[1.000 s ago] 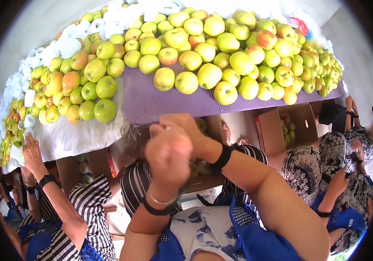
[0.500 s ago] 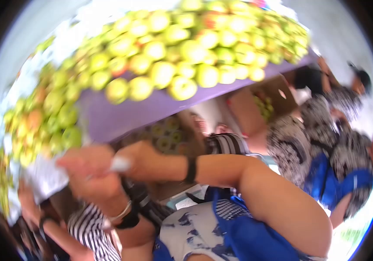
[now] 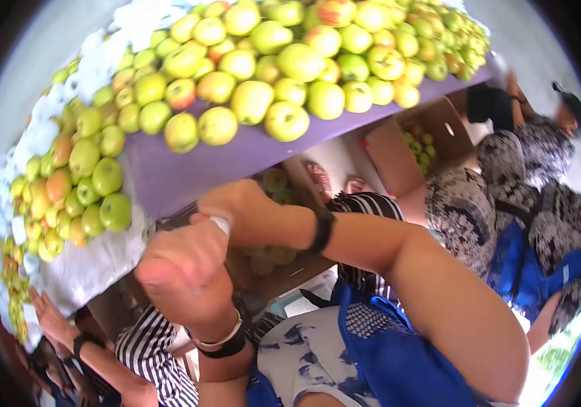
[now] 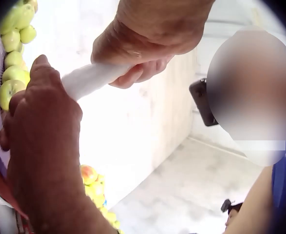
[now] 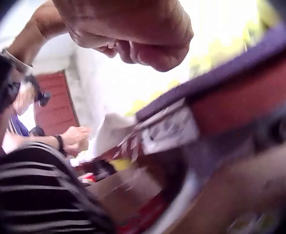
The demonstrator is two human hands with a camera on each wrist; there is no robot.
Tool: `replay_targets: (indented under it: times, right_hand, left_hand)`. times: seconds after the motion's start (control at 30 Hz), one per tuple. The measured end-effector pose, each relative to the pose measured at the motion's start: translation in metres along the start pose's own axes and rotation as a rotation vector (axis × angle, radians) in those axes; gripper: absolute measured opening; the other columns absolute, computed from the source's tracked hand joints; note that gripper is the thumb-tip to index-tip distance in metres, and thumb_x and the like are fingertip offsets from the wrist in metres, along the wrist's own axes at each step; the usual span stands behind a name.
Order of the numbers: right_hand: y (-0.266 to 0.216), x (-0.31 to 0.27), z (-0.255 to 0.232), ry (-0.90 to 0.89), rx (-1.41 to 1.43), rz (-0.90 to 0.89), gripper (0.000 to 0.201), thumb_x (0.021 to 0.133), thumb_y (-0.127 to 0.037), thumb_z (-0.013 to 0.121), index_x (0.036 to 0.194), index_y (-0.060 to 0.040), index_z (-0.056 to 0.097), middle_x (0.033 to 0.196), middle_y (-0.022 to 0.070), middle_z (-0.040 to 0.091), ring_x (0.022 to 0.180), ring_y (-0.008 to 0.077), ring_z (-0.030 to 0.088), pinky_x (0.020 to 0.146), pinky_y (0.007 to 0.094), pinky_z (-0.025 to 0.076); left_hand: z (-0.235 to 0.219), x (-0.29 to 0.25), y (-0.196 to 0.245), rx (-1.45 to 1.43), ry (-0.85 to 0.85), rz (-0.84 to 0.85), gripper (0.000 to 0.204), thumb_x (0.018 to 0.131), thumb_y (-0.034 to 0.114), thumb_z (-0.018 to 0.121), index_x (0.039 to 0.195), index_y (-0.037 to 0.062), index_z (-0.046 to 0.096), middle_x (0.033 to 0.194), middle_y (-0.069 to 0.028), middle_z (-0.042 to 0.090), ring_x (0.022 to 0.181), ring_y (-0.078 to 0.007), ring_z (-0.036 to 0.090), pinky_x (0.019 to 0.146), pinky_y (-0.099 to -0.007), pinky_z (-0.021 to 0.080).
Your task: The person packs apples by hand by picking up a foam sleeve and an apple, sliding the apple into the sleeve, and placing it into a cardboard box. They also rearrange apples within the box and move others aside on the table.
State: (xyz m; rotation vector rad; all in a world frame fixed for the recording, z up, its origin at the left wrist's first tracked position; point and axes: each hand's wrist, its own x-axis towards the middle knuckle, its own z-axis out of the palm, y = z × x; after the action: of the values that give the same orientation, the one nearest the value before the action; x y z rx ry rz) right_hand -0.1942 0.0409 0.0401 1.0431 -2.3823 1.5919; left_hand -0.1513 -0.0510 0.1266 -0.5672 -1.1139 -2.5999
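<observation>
In the head view my left hand (image 3: pixel 189 261), with a bangle and black band at its wrist, is curled into a fist in front of the purple-covered table (image 3: pixel 175 169). Just beyond it, my right hand (image 3: pixel 246 210) is also curled. A white tube-shaped roll (image 4: pixel 94 80) runs from one fist to the other in the left wrist view, gripped by both. From above only a short white bit of it shows between them; its ends are hidden inside the fingers. My right hand (image 5: pixel 128 34) fills the top of the right wrist view with bent fingers.
Green and reddish apples (image 3: pixel 287 122) lie piled on the table, with white foam netting (image 3: pixel 97 74) behind. Open cardboard boxes (image 3: pixel 399 152) holding apples stand under the table edge. People sit close on both sides; one person's hand (image 3: pixel 50 315) touches the table at left.
The head view has turned and tilted, so table and apples sit further left. Both hands have shifted left in it, and the white roll now shows between them.
</observation>
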Motion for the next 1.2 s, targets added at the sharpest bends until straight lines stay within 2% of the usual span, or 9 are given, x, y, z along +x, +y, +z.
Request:
replay_targets:
  times: [0.13,0.2,0.27,0.37,0.47,0.57,0.67,0.83,1.2]
  right_hand:
    - [-0.013,-0.022,0.019,-0.018,0.144,0.021,0.013,0.065,-0.019,0.065,0.063,-0.0105,0.054,0.062,0.0128,0.058,0.060,0.0326,0.059,0.051,0.0394,0.046]
    - [-0.005,-0.009,0.002,-0.086,-0.079,0.035,0.014,0.065,-0.016,0.065,0.062,-0.0105,0.052,0.061,0.0126,0.056,0.061,0.0338,0.058,0.052,0.0395,0.046]
    - [0.002,0.008,-0.022,-0.006,-0.149,-0.110,0.015,0.064,-0.016,0.066,0.063,-0.0102,0.052,0.062,0.0121,0.056,0.062,0.0344,0.057,0.053,0.0400,0.045]
    - [-0.004,-0.007,-0.002,0.005,0.094,-0.052,0.014,0.066,-0.015,0.065,0.064,-0.0084,0.052,0.063,0.0121,0.056,0.061,0.0347,0.057,0.053,0.0398,0.045]
    - [0.013,-0.001,-0.005,0.011,0.080,0.008,0.014,0.066,-0.013,0.064,0.064,-0.0065,0.052,0.063,0.0123,0.056,0.062,0.0350,0.056,0.054,0.0396,0.045]
    - [0.021,-0.002,-0.014,-0.068,0.168,0.064,0.013,0.069,-0.013,0.064,0.068,-0.0055,0.054,0.067,0.0151,0.058,0.065,0.0360,0.057,0.055,0.0388,0.046]
    - [0.024,-0.005,-0.018,-0.100,0.208,0.115,0.016,0.071,-0.016,0.066,0.069,-0.0044,0.056,0.069,0.0171,0.059,0.065,0.0364,0.057,0.055,0.0391,0.045]
    - [0.024,-0.001,-0.036,-0.157,0.049,0.281,0.017,0.070,-0.020,0.067,0.072,-0.0054,0.058,0.071,0.0172,0.060,0.068,0.0369,0.058,0.058,0.0408,0.046]
    - [0.031,-0.004,-0.051,-0.171,-0.202,0.179,0.017,0.066,-0.016,0.067,0.067,-0.0063,0.054,0.066,0.0153,0.057,0.066,0.0372,0.057,0.055,0.0406,0.045]
  left_hand:
    - [-0.009,-0.004,0.012,-0.030,0.157,-0.057,0.044,0.095,0.041,0.033,0.059,0.0147,0.032,0.046,0.0057,0.025,0.039,-0.0084,0.023,0.042,-0.0251,0.022]
    - [-0.020,-0.008,-0.002,-0.175,-0.074,-0.057,0.045,0.094,0.042,0.033,0.059,0.0149,0.033,0.045,0.0055,0.024,0.036,-0.0082,0.023,0.040,-0.0260,0.021]
    - [0.003,-0.004,-0.005,0.031,-0.060,0.003,0.044,0.095,0.043,0.033,0.061,0.0148,0.035,0.045,0.0048,0.026,0.036,-0.0087,0.024,0.041,-0.0256,0.022]
    - [-0.005,-0.004,0.005,-0.155,0.189,-0.084,0.044,0.094,0.042,0.034,0.061,0.0141,0.032,0.050,0.0025,0.033,0.044,-0.0100,0.032,0.045,-0.0254,0.024]
    - [-0.040,0.004,-0.015,-0.283,0.115,-0.081,0.045,0.093,0.047,0.033,0.074,0.0094,0.048,0.070,-0.0062,0.052,0.065,-0.0169,0.049,0.059,-0.0285,0.037]
    - [-0.003,0.014,-0.002,-0.151,0.598,-0.086,0.055,0.091,0.052,0.032,0.106,0.0032,0.053,0.097,-0.0147,0.055,0.093,-0.0255,0.051,0.079,-0.0364,0.041]
    - [-0.048,-0.001,-0.009,0.255,0.319,-0.156,0.068,0.090,0.055,0.031,0.126,-0.0012,0.041,0.112,-0.0182,0.051,0.106,-0.0290,0.048,0.091,-0.0414,0.038]
    - [-0.039,-0.004,-0.007,0.203,0.292,-0.242,0.034,0.084,0.015,0.048,0.110,-0.0066,0.049,0.101,-0.0144,0.057,0.089,-0.0240,0.055,0.078,-0.0334,0.044]
    - [-0.054,-0.003,-0.011,0.493,0.183,-0.426,0.038,0.071,0.021,0.056,0.098,-0.0055,0.052,0.088,-0.0123,0.059,0.070,-0.0152,0.055,0.061,-0.0243,0.043]
